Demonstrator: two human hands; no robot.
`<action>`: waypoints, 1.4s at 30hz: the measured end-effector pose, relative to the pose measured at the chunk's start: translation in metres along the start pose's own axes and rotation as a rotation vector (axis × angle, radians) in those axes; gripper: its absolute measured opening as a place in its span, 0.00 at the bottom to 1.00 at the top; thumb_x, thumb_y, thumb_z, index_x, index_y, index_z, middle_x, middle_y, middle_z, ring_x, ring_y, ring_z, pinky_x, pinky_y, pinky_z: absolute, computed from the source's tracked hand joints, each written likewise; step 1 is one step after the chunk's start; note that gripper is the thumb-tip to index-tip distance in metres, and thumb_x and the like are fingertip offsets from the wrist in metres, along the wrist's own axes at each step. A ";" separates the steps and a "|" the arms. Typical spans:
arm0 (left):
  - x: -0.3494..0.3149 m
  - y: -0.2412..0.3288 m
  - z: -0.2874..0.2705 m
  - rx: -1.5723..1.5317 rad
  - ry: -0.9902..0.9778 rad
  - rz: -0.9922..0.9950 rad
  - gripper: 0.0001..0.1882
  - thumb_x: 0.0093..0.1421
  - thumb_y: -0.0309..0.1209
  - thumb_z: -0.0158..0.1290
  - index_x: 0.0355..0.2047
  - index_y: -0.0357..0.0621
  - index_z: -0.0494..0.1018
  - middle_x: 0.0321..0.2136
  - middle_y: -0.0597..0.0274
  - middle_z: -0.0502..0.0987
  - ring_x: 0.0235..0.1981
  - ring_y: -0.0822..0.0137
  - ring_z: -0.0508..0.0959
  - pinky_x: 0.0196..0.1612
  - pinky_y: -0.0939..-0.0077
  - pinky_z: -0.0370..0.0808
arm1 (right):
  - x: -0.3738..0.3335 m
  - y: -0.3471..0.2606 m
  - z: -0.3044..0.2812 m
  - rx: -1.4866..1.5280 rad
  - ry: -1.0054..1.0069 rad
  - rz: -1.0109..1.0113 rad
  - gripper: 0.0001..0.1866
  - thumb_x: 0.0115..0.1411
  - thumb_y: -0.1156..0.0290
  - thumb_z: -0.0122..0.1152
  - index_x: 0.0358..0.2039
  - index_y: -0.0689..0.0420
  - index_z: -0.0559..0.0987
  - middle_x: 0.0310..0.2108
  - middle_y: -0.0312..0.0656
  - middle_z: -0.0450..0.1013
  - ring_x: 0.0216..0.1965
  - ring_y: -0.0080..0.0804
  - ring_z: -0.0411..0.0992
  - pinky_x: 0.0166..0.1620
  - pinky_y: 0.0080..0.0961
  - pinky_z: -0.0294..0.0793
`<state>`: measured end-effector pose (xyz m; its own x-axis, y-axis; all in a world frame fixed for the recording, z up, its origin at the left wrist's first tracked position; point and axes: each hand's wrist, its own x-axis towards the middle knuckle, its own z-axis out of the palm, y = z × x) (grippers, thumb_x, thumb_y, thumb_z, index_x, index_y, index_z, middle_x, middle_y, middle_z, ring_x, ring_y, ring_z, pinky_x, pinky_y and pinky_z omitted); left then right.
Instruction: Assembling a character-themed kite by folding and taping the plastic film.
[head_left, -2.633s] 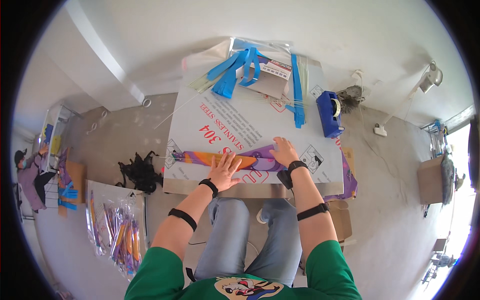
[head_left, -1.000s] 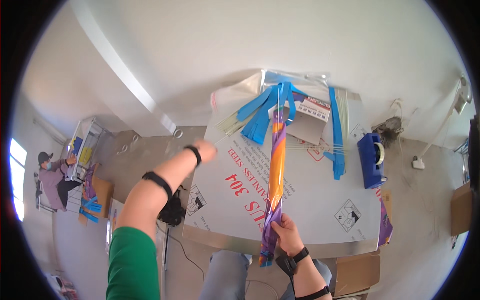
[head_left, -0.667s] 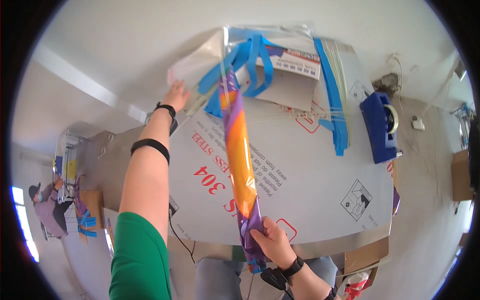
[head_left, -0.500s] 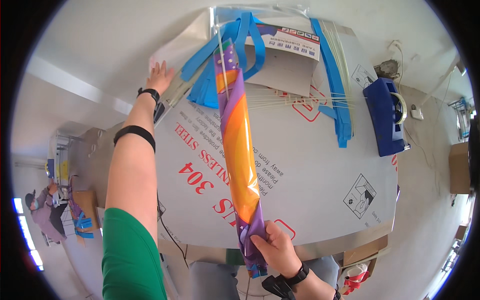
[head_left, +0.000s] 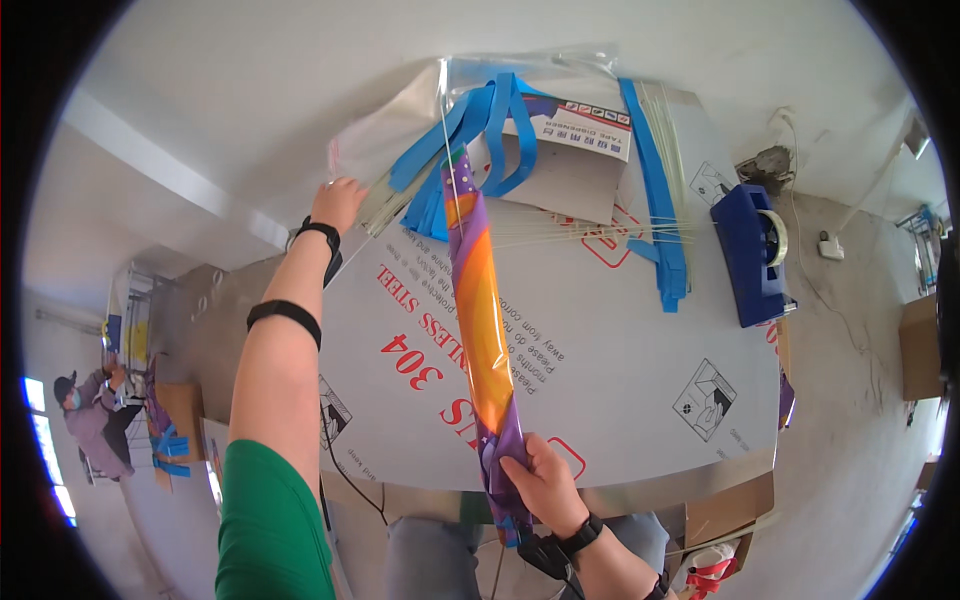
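My right hand point(head_left: 545, 485) grips the lower end of a long rolled sheet point(head_left: 485, 320), glossy and printed purple and orange. The roll slants up across the table, and a thin pale rod shows along its upper end. At the far left, my left hand point(head_left: 339, 203) has its fingers curled at the corner of a clear plastic bag point(head_left: 385, 125), seemingly pinching it; the fingertips are partly hidden. Blue strips point(head_left: 425, 160) lie beside the bag, and one loops over point(head_left: 527, 150) near the roll's top.
An open white carton point(head_left: 570, 165) stands at the back of the film-covered table point(head_left: 620, 390). More blue strips point(head_left: 655, 220) and thin pale rods point(head_left: 675, 150) lie right of it. A blue tape dispenser point(head_left: 745, 260) sits at the right edge. Another person point(head_left: 95, 425) works far left.
My left hand's spread fingers have curled in at the bag's corner. The right hand keeps its grip on the rolled sheet. The whole view has shifted slightly.
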<state>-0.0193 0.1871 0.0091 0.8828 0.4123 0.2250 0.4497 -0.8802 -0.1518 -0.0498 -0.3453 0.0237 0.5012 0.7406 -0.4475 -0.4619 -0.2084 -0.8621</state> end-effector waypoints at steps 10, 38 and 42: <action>-0.134 0.113 -0.131 -0.327 0.158 -0.201 0.06 0.55 0.22 0.47 0.31 0.39 0.73 0.25 0.44 0.74 0.31 0.44 0.75 0.34 0.55 0.72 | 0.004 -0.018 -0.010 0.355 -0.099 -0.013 0.07 0.63 0.81 0.47 0.42 0.65 0.68 0.34 0.42 0.74 0.31 0.27 0.75 0.35 0.21 0.77; -0.429 0.429 -0.219 -1.045 -0.287 0.014 0.22 0.60 0.44 0.49 0.20 0.36 0.73 0.23 0.44 0.75 0.33 0.48 0.75 0.35 0.56 0.70 | -0.461 0.031 -0.149 -0.199 0.101 0.273 0.14 0.59 0.81 0.52 0.47 0.61 0.72 0.36 0.32 0.73 0.35 0.18 0.72 0.41 0.17 0.72; -0.436 0.426 -0.211 -1.067 -0.315 0.001 0.27 0.65 0.46 0.42 0.19 0.34 0.72 0.24 0.41 0.74 0.32 0.45 0.74 0.36 0.56 0.69 | -0.501 0.049 -0.170 -0.178 0.075 0.353 0.14 0.59 0.82 0.51 0.47 0.60 0.72 0.37 0.34 0.74 0.36 0.20 0.73 0.41 0.20 0.74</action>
<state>-0.2412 -0.4173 0.0494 0.9463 0.3192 -0.0524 0.2355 -0.5690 0.7879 -0.1988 -0.8352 0.1656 0.3896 0.5567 -0.7337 -0.4846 -0.5536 -0.6773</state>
